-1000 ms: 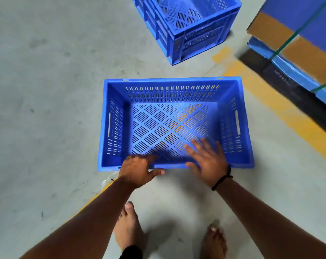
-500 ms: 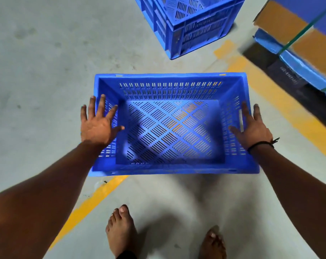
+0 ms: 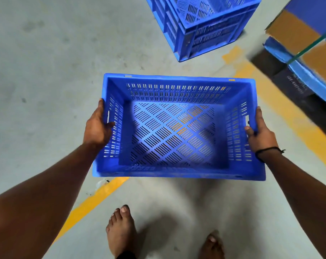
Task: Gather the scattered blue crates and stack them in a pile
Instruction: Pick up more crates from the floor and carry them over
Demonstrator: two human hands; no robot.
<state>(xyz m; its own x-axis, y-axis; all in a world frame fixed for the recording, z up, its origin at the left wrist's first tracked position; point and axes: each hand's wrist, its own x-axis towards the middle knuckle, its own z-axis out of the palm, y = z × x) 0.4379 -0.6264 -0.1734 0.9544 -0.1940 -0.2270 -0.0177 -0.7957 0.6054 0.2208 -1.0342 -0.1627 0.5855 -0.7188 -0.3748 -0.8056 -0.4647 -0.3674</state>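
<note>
Squarely, I see left hand [image 3: 97, 128] and right hand [image 3: 262, 136] gripping a slotted blue plastic crate [image 3: 177, 94] by its ends; stacked blue crates [image 3: 210, 28] at one o'clock.

I can't read a single word or number from my feed. The only printing I can spot is a pale line of lettering on the dark panel [image 3: 296, 85] at the right edge of the frame, and it is too blurred to make out. The blue crate [image 3: 177, 173] in the middle carries a small grey tab [image 3: 128, 76] and a small yellow tab [image 3: 231, 80] on its far rim; I can read nothing on either. Faint raised marks on its near wall are just as illegible.
</note>
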